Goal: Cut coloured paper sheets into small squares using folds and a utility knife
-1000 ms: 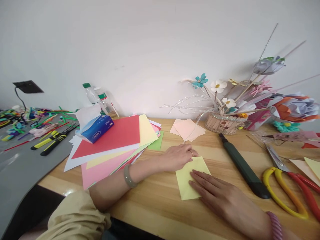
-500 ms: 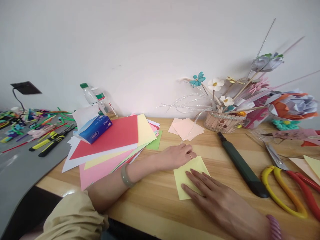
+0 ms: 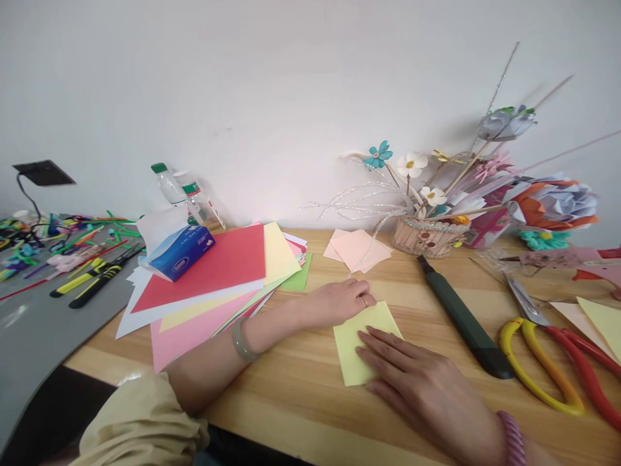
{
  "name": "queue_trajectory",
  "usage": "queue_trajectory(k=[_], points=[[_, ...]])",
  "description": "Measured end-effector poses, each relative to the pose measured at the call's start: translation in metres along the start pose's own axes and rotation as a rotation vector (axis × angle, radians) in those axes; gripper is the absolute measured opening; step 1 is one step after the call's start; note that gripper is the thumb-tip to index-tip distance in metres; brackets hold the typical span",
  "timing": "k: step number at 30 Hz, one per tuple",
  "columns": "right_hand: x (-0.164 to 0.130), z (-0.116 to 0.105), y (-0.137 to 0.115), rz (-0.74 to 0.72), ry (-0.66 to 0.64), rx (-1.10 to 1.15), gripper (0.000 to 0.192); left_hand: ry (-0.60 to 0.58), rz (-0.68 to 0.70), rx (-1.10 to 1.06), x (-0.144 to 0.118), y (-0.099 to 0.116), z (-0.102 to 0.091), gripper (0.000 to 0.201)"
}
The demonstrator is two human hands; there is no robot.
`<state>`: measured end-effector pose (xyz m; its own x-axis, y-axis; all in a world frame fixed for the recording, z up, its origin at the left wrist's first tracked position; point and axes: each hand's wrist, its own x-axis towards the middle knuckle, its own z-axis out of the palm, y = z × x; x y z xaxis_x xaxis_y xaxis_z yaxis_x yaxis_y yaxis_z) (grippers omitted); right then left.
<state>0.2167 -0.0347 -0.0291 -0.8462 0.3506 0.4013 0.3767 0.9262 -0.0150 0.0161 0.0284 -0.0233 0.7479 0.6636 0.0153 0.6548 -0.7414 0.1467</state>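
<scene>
A square of yellow paper [image 3: 353, 355] lies on the wooden table in front of me. My left hand [image 3: 347, 301] is closed at its far left corner, fingers curled over the edge; their tips are hidden. Flat across the right side of the square rests my right hand [image 3: 420, 382], with fingers stretched out and tips on the paper. Beyond my left hand is a small fan of pale pink paper squares [image 3: 358, 249]. A dark green craft knife [image 3: 460, 317] lies to the right of the yellow square.
Scissors with yellow and red handles [image 3: 541, 362] lie at right, near a pink glue gun [image 3: 557, 262]. A decorated flower basket [image 3: 429, 237] stands by the wall. At left are stacked coloured sheets [image 3: 213, 268], a blue tissue pack [image 3: 182, 252], plastic bottles [image 3: 169, 184] and pliers [image 3: 101, 281].
My right hand's fingers have drawn closer together and slid slightly on the yellow paper. The left hand keeps its place at the corner. The whole view has shifted a little.
</scene>
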Motion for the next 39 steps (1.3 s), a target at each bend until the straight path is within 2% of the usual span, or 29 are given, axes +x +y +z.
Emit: queue_trajectory(k=[6,13,19,23,28,31,33,36,39], points=[[-0.001,-0.006,-0.001,0.049,0.003,0.044,0.03,0.006,-0.002,-0.02,-0.002,0.0,-0.002,0.024],[-0.017,-0.01,0.015,0.182,0.032,0.01,0.035,0.014,0.006,-0.004,-0.003,-0.001,-0.002,0.024],[-0.025,-0.007,0.017,0.232,-0.015,0.022,0.038,0.066,-0.002,0.038,-0.004,-0.004,0.005,0.022],[-0.027,-0.01,0.016,0.252,-0.044,0.029,0.039,0.096,0.022,0.104,-0.006,-0.003,0.001,0.025],[-0.027,-0.011,0.017,0.266,-0.057,0.03,0.038,0.164,0.013,0.192,-0.025,0.022,-0.001,0.033],[-0.026,-0.011,0.017,0.264,-0.045,0.035,0.038,0.29,0.058,0.336,-0.044,0.043,0.011,0.03],[-0.027,-0.01,0.016,0.254,-0.031,0.022,0.038,0.357,0.007,0.426,-0.055,0.054,0.022,0.034],[-0.028,-0.008,0.017,0.235,-0.027,-0.03,0.04,0.341,-0.053,0.508,-0.063,0.062,0.034,0.04],[-0.028,-0.007,0.018,0.214,-0.037,-0.083,0.041,0.319,-0.091,0.544,-0.065,0.063,0.036,0.041]])
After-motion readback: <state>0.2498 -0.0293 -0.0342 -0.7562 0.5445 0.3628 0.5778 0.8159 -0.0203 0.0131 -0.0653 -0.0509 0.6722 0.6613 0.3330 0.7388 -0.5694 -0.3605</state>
